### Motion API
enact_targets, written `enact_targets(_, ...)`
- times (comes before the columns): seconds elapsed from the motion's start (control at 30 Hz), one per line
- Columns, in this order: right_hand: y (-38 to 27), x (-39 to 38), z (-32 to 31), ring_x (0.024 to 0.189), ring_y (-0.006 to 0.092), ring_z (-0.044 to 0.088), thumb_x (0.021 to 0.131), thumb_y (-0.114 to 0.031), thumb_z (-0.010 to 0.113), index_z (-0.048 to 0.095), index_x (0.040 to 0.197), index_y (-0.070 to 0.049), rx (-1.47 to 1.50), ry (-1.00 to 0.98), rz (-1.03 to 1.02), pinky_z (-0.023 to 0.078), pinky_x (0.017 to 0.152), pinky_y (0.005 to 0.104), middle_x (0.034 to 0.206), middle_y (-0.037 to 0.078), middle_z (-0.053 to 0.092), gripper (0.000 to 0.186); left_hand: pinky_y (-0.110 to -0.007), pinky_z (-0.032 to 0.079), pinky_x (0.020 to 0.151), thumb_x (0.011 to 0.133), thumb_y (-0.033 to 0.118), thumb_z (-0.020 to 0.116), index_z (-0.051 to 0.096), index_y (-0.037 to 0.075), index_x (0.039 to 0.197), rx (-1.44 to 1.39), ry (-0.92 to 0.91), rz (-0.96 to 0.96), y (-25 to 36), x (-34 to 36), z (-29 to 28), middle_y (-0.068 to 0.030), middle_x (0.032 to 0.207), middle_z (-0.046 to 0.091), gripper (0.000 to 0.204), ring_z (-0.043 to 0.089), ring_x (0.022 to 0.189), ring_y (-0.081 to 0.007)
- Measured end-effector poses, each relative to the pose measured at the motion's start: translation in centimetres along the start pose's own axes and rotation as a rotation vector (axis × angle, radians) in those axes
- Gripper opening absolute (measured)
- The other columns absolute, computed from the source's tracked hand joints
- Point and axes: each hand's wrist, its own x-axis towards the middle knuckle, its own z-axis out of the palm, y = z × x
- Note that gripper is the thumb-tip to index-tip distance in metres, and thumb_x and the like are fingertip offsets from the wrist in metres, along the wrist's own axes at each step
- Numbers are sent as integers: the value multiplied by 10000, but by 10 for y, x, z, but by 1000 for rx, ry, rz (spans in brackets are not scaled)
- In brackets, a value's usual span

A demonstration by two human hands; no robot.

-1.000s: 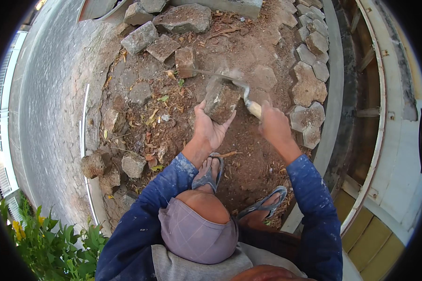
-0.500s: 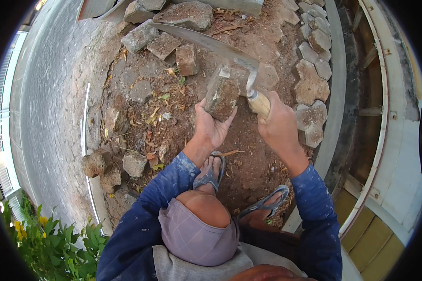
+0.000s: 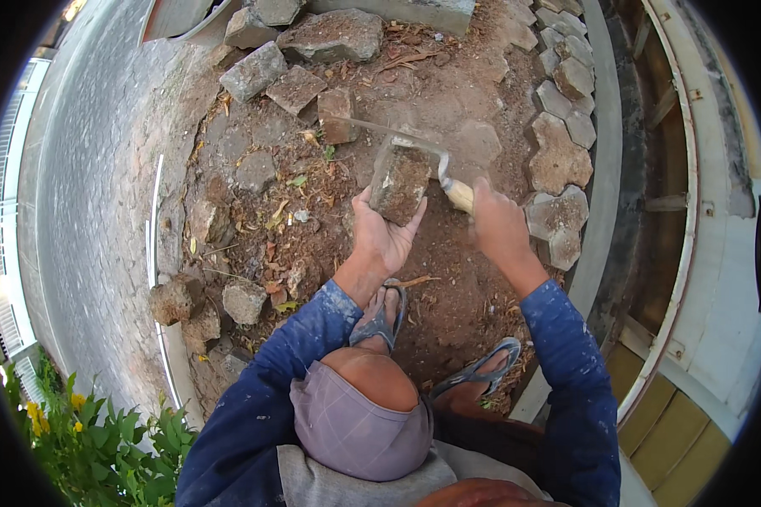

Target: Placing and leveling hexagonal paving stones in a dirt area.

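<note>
My left hand grips a rough, soil-crusted paving block from below, thumb and fingers along its sides. The wooden handle of a trowel is wrapped in the fingers of my right hand. Seen nearly edge-on, the trowel's blade lies across the far end of the block and points away to the left; whether it touches the block I cannot tell for sure. Beneath both hands is bare brown soil with dry leaves and chips.
Loose broken blocks lie at the far left, with smaller chunks nearer me. Laid pavers run along a concrete kerb on the right. A grey road stretches along the left, and a leafy shrub stands at lower left.
The trowel has dropped toward the block's far end, its blade turning from broadside to nearly edge-on. My right hand has shifted slightly; the left still holds the block.
</note>
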Motion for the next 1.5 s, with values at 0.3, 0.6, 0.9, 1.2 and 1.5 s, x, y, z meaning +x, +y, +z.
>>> enact_targets(0.3,-12,-8,-12,830,479,665,810,-54,691,533,1021,-27,206,38,-48,525,719,532,833,255,664,266,-439,535,1065,1088,391,315,489,46,1369,5,14,11,2,1,-11,-112,1333,597,478,619,1201,-248)
enact_targets(0.6,-32,-13,-31,831,460,679,806,-67,692,539,1008,-13,415,78,-30,528,704,548,861,270,661,259,-443,538,1061,1087,387,328,497,43,1360,-5,39,13,6,-1,-15,-113,1328,611,471,627,1192,-252)
enact_targets(0.9,-45,0,-41,853,467,680,801,-68,695,545,1031,9,282,8,-27,544,747,536,880,282,669,285,-456,503,1090,1067,417,308,467,55,1400,43,11,16,8,2,-21,-102,1381,564,517,586,1244,-246)
enact_targets(1.2,-46,12,-47,857,491,663,804,-78,678,535,1032,-3,171,-89,10,536,749,542,873,261,676,279,-429,541,1061,1090,402,314,494,47,1355,39,26,19,7,3,-16,-109,1322,602,479,627,1184,-245)
enact_targets(1.5,-46,22,-31,841,498,651,792,-77,684,515,1023,-28,-9,-162,8,522,718,546,855,262,660,290,-424,535,1068,1085,397,330,494,49,1354,19,15,14,6,5,-14,-108,1317,606,470,612,1206,-244)
